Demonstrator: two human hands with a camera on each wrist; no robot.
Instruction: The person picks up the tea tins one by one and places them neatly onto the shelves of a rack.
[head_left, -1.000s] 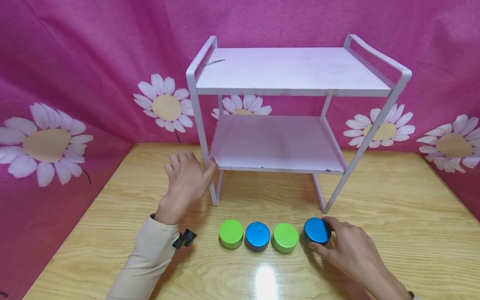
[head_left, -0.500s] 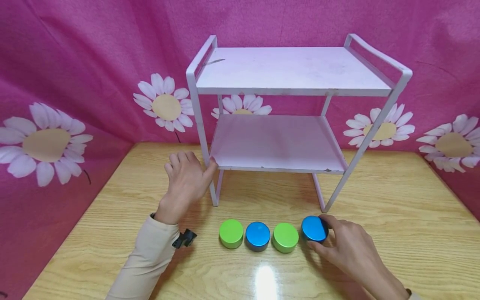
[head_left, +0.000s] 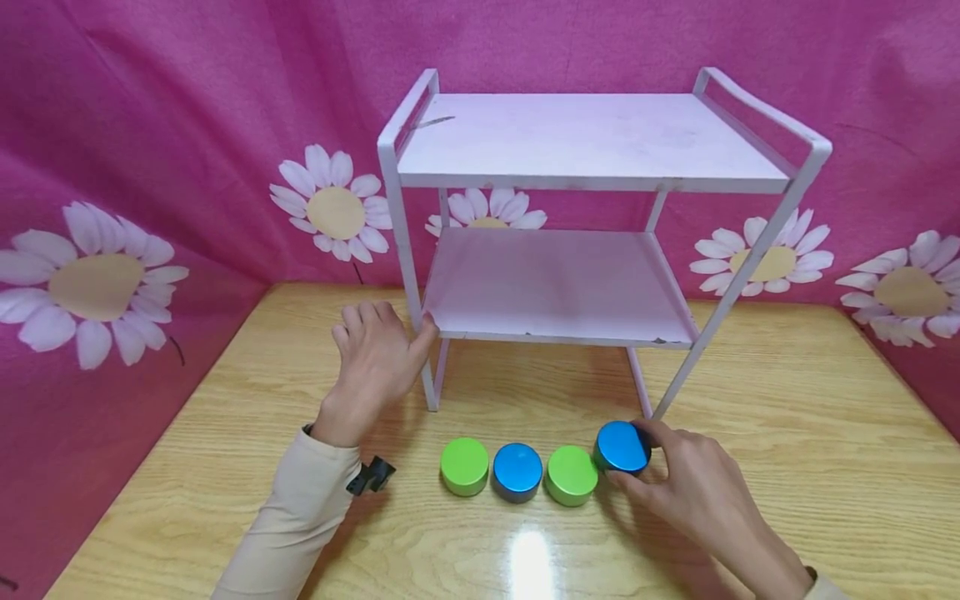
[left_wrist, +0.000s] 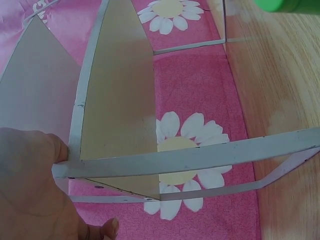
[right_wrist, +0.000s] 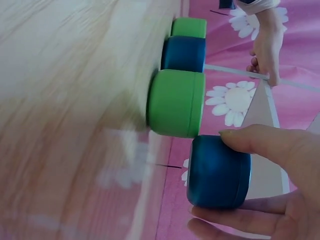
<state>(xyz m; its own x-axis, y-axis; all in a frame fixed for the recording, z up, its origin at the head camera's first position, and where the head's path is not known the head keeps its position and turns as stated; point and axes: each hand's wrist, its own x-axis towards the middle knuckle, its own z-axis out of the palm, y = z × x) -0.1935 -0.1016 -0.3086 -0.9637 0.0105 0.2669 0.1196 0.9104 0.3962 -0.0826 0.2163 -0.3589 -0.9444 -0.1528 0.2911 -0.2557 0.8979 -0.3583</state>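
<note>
Row: blue tin [head_left: 517,471] sat between green tins [head_left: 465,467], before rack [head_left: 555,287].
Right hand [head_left: 701,492]: fingers pinched second blue tin [head_left: 621,447] beside row.
Left hand [head_left: 377,362]: thumb touched rack, fingers loosely bent.

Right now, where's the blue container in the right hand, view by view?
Head: blue container lower right of centre, held by the right hand.
Left wrist: not in it.
Right wrist: lower right of centre, between thumb and fingers.
Shared landmark: white rack.
</note>
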